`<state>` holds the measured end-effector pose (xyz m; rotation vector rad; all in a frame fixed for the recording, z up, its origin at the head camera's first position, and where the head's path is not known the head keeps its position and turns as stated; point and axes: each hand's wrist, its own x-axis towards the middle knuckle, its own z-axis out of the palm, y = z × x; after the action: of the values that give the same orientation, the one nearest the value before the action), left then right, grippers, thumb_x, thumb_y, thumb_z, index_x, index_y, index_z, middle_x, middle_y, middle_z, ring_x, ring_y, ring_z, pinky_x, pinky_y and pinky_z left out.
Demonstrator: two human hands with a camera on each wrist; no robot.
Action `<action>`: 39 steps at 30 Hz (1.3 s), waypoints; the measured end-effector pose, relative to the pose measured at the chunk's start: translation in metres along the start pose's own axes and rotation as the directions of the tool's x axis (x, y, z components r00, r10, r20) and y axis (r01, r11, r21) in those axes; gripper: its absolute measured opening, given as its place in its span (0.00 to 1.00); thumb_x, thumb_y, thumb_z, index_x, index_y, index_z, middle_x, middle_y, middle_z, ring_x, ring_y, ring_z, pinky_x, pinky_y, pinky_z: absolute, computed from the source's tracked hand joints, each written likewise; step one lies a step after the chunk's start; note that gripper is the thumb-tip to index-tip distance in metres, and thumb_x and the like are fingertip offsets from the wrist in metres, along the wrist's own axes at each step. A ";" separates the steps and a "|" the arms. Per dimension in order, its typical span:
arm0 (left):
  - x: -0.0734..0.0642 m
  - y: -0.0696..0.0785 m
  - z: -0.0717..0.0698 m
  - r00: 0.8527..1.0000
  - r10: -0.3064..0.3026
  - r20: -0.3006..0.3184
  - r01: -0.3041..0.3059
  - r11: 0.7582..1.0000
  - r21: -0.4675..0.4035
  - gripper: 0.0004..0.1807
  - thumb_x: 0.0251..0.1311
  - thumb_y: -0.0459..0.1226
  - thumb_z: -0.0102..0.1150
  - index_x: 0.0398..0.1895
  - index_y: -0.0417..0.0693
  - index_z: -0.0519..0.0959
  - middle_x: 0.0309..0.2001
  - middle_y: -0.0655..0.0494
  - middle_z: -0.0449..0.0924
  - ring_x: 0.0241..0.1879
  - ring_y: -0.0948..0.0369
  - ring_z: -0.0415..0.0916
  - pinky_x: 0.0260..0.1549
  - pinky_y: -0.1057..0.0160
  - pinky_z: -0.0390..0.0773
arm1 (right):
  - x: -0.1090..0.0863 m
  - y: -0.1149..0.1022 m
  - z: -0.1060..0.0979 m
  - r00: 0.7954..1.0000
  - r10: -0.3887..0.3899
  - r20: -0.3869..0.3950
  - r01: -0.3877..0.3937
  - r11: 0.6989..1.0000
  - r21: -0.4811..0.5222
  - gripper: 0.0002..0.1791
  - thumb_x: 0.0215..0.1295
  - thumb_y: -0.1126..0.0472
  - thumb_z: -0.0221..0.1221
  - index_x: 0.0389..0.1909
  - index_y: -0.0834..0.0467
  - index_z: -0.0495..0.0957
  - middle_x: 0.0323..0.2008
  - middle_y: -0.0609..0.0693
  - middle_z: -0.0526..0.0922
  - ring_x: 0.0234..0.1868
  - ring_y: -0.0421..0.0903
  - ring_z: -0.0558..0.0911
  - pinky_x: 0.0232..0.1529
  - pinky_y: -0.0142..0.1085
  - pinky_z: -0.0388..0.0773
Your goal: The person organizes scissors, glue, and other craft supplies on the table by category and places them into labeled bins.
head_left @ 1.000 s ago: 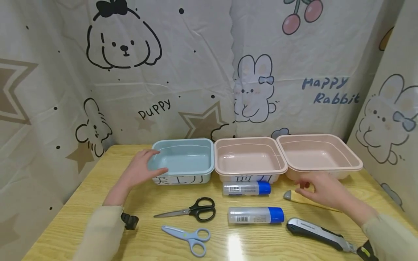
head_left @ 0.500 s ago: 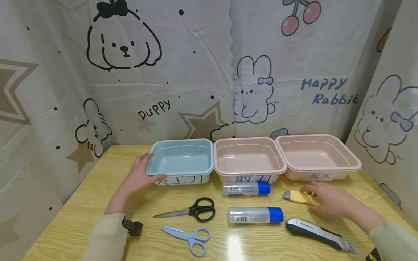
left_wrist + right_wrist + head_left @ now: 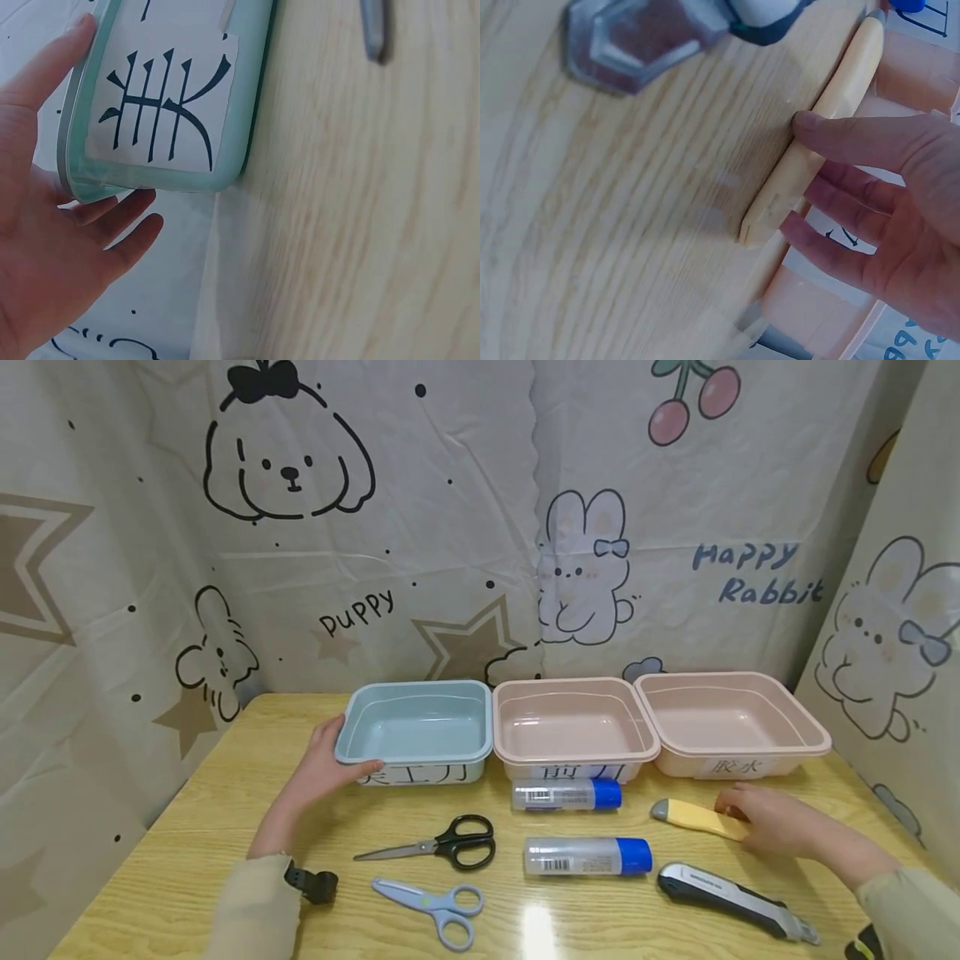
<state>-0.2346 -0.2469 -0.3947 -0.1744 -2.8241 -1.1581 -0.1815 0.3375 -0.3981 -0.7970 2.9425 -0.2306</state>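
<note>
My left hand (image 3: 318,768) holds the left front corner of a light blue plastic box (image 3: 472,770). In the left wrist view the thumb lies along the box's labelled front and the other fingers reach round its end. On the right, my right hand (image 3: 783,822) grips the rear part of a yellow utility knife (image 3: 693,816) with a grey tip, which lies on the table. The right wrist view shows the thumb (image 3: 847,135) on one side of the yellow handle and the fingers on the other. A black and silver utility knife (image 3: 731,900) lies nearer.
Two pink boxes (image 3: 573,756) (image 3: 738,748) with paper labels stand right of the blue one. Two clear glue tubes (image 3: 562,794) (image 3: 573,856) with blue caps lie in the middle. Black-handled scissors (image 3: 457,842) and light blue scissors (image 3: 431,902) lie on the left.
My left hand has closed in on the blue box's corner, and the box has shifted slightly left. My right hand has come down onto the yellow utility knife and slid toward its rear end.
</note>
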 end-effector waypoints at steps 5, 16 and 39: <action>0.000 -0.004 0.003 1.000 -0.010 -0.010 0.009 1.000 -0.024 0.57 0.43 0.53 0.67 0.70 0.40 0.44 0.66 0.36 0.44 0.61 0.40 0.54 0.56 0.38 0.59 | 0.002 0.000 -0.003 1.000 0.010 0.002 -0.010 1.000 0.013 0.19 0.31 0.71 0.62 0.31 0.54 0.74 0.25 0.42 0.68 0.26 0.37 0.66 0.26 0.32 0.65; -0.003 -0.004 0.005 0.998 -0.069 0.003 0.069 0.993 -0.094 0.60 0.44 0.53 0.67 0.71 0.43 0.39 0.67 0.35 0.44 0.61 0.41 0.53 0.57 0.38 0.56 | 0.016 -0.033 -0.028 0.995 -0.088 -0.047 0.088 0.996 0.004 0.18 0.44 0.68 0.65 0.41 0.58 0.78 0.31 0.41 0.76 0.32 0.39 0.73 0.32 0.36 0.73; 0.001 -0.008 0.004 0.996 -0.086 0.003 0.086 0.984 -0.156 0.59 0.43 0.51 0.69 0.71 0.45 0.42 0.69 0.38 0.46 0.64 0.42 0.51 0.59 0.39 0.54 | 0.091 -0.102 -0.053 0.958 -0.158 -0.241 0.170 0.985 0.032 0.20 0.55 0.65 0.62 0.51 0.59 0.75 0.47 0.53 0.80 0.48 0.51 0.78 0.48 0.47 0.74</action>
<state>-0.2364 -0.2500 -0.4034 -0.0604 -2.7617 -1.3973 -0.2153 0.2107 -0.3325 -1.0786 3.0736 -0.4427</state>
